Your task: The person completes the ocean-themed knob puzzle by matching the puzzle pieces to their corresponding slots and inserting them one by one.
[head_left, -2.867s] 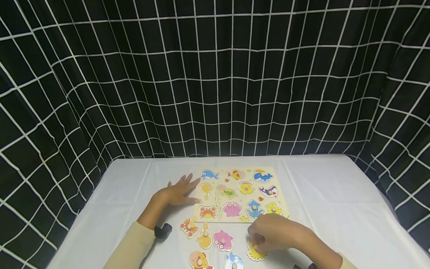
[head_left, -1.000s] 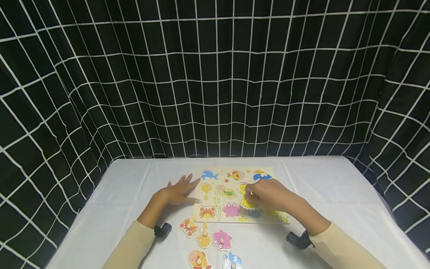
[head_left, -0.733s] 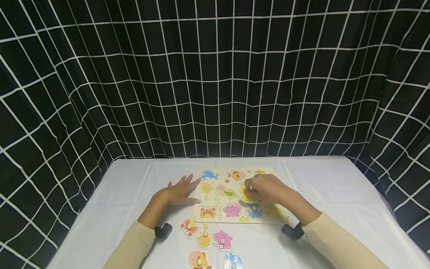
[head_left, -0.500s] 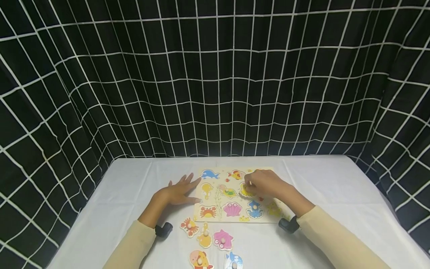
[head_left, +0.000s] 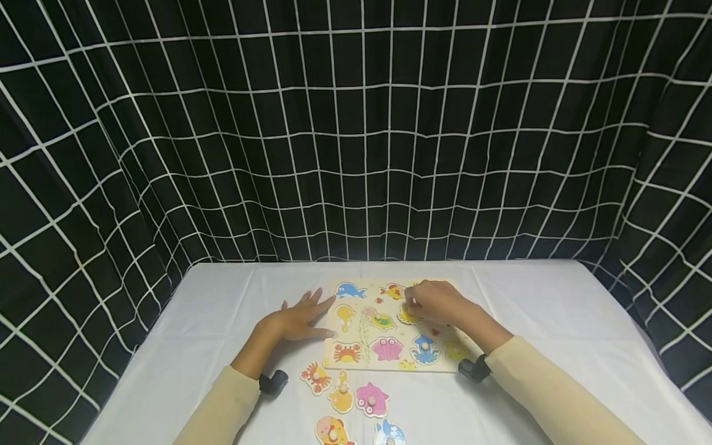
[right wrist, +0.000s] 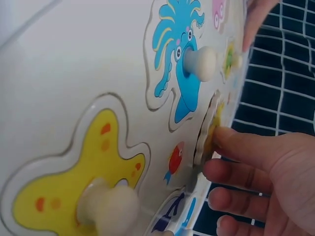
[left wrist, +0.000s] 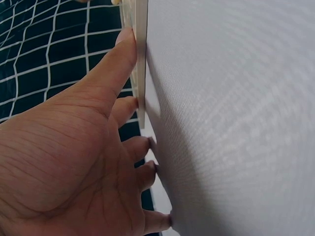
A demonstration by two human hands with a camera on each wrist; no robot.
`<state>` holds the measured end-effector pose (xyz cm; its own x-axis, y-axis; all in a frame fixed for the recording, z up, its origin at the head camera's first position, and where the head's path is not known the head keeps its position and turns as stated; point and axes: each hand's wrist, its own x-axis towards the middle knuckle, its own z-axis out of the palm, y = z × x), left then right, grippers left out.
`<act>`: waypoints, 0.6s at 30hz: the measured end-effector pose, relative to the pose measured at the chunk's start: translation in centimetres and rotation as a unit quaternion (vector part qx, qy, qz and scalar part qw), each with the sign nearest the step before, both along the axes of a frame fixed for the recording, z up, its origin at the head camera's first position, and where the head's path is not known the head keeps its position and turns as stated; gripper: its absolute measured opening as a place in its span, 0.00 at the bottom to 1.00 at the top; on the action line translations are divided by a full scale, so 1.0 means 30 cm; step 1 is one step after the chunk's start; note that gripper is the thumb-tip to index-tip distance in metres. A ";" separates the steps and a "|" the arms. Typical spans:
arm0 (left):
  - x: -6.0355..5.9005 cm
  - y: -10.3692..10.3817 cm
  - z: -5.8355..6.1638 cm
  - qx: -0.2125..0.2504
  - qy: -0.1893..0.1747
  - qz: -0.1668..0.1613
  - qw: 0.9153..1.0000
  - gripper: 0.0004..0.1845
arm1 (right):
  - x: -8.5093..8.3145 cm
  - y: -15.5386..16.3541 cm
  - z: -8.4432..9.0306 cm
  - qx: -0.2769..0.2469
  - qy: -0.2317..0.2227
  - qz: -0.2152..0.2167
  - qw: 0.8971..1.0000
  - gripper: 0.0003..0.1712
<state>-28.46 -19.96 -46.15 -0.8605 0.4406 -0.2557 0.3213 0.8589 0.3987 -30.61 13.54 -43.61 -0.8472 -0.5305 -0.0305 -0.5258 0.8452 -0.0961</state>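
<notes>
While my spread left hand touches a pale rectangular wooden board, my right hand has a yellow wavy-edged wooden piece pinched beneath it

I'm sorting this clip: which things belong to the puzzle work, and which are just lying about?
Belong: right hand; left hand; yellow piece; puzzle board; squid, turtle, starfish; loose crab, seahorse, pink shell, fish, whale.

Just there: white cloth; black gridded curtain; left wrist camera; right wrist camera.
</notes>
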 end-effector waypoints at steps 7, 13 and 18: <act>0.002 0.000 0.004 -0.003 0.007 0.000 1.000 0.48 | -0.012 -0.007 -0.007 0.000 -0.003 0.002 1.000 0.04; 0.006 0.001 0.009 -0.005 0.006 0.003 1.000 0.48 | -0.009 -0.010 -0.003 0.000 -0.007 0.003 1.000 0.05; 0.008 0.004 0.004 -0.005 0.005 0.002 1.000 0.48 | 0.000 -0.010 -0.003 0.008 -0.013 -0.001 1.000 0.05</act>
<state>-28.20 -19.83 -46.01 -0.8652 0.4341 -0.2508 0.3218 0.8645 0.3861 -30.62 13.25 -43.69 -0.8472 -0.5277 -0.0617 -0.5213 0.8480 -0.0957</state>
